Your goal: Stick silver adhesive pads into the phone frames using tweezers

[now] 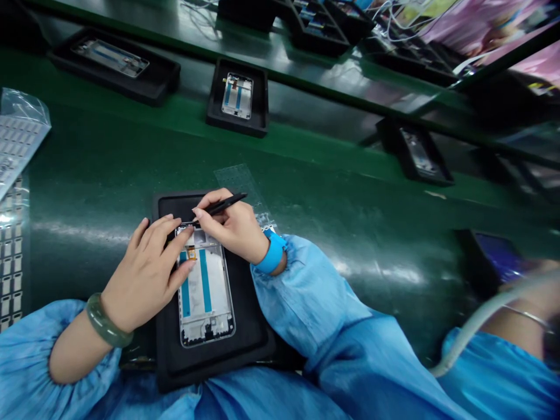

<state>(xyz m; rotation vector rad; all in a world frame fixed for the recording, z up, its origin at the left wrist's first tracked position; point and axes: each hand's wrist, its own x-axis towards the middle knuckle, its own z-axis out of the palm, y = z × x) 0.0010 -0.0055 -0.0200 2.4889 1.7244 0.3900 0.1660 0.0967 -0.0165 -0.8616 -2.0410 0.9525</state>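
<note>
A phone frame (221,291) with blue strips on its silver inner face lies in a black tray (251,335) close to my body. My left hand (151,271) rests over its left upper edge, fingers spread and fingertips touching the frame. In my right hand (236,227) is a black tweezers-like or pen-like tool (225,203), pinched between thumb and fingers. Its tip points down at the frame's top edge; my fingers hide what it touches. A small orange flex cable (191,252) shows beside my left fingertips.
Black trays holding phone frames stand along the far side: a left one (111,58), a middle one (238,96) and a right one (420,153). Sheets of small parts (12,251) lie at the left. A clear sheet (245,184) lies behind my right hand. A co-worker's arm (516,332) is at the right.
</note>
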